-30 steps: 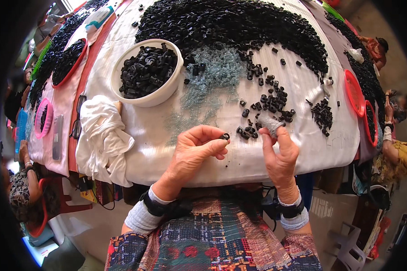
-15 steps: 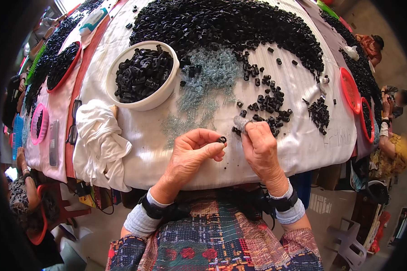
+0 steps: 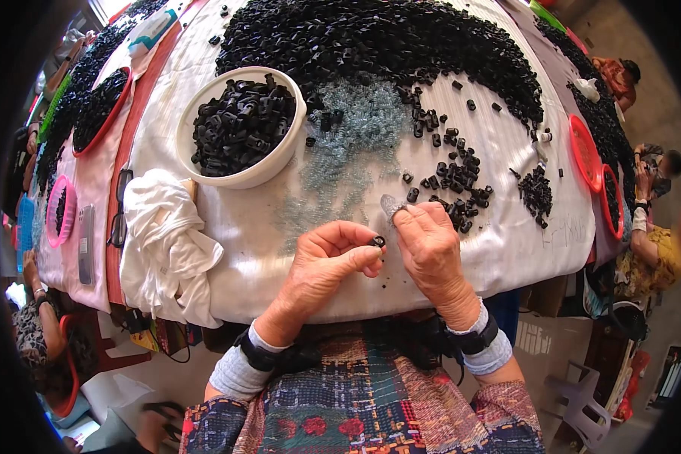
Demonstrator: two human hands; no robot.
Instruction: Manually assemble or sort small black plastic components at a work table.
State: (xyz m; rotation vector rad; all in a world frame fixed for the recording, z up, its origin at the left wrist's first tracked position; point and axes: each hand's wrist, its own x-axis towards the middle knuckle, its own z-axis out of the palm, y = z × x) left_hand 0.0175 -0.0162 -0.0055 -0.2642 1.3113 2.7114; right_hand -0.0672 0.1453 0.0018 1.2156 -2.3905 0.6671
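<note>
My left hand (image 3: 318, 265) pinches a small black cord-lock piece (image 3: 378, 241) between thumb and forefinger, its round opening showing. Close beside it, my right hand (image 3: 433, 257) has its fingers curled together. A grey wrap (image 3: 390, 206) covers the tip of one right finger; whatever those fingers hold is hidden. Loose black barrel-shaped pieces (image 3: 455, 178) lie just beyond the right hand. Further right is a little heap of thinner black pieces (image 3: 536, 195). Ahead of the left hand, fine coil springs (image 3: 363, 121) spread over the white tablecloth (image 3: 340, 291).
A large mound of black pieces (image 3: 371, 41) covers the far table. To the left stand a white bowl (image 3: 253, 178) full of black parts and a crumpled white cloth (image 3: 159, 227). Red baskets (image 3: 583, 155) sit at the right. Other people work at both sides.
My right hand has moved slightly left, nearer to the left hand. The left hand keeps its pinch on the cord-lock piece, and the view has shifted a little.
</note>
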